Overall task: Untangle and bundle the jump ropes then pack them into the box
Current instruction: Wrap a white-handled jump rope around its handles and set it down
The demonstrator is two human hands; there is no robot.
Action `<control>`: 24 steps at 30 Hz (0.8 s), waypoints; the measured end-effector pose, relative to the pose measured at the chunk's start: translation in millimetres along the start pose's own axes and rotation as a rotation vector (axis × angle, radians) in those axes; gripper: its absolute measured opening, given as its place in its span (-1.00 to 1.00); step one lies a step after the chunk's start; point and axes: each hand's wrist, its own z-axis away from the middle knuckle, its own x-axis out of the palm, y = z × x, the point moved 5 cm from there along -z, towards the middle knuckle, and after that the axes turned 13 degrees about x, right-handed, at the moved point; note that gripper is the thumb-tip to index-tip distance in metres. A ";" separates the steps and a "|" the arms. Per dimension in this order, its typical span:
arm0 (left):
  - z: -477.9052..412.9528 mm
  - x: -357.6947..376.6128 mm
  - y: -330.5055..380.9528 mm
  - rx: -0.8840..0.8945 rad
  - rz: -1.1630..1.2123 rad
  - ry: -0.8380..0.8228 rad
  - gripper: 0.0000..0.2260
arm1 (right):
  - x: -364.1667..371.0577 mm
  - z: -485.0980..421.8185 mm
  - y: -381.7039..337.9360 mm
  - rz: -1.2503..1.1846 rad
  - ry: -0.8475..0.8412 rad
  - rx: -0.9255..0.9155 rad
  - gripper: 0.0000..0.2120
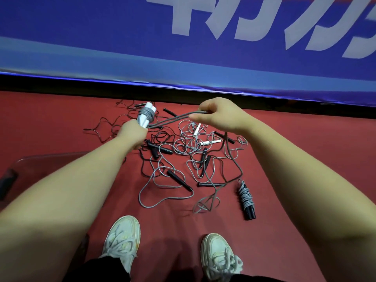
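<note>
Red floor [61, 123] below a blue banner [81, 27] carries tangled jump ropes [183, 151]. Left grip [133, 135] clasps white handles [142, 121] wrapped in grey cord [147, 113]; right grip [219, 117] pinches that cord's loop [175, 119].

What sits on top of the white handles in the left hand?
Coils of grey cord wrap the white handles, covering their middles. The left hand hides their lower ends. The right hand pinches the cord's loose stretch.

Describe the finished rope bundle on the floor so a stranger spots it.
Start at the red floor below the blue banner. Right of the loose rope tangle lies the bundle. It alone on the floor has grey cord wound round paired black handles.
</note>
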 end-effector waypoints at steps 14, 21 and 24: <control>73.3 66.5 57.3 0.837 -1.004 -0.610 -0.77 | -18.5 -8.1 -23.8 0.310 0.093 -0.088 -0.65; 78.8 40.6 56.3 0.878 -0.803 -0.693 -0.85 | -37.2 -9.9 40.6 0.456 0.198 -0.024 -0.62; 75.6 40.9 62.4 0.824 -0.806 -0.736 -0.86 | -47.6 -2.2 35.3 0.469 0.368 -0.194 -0.65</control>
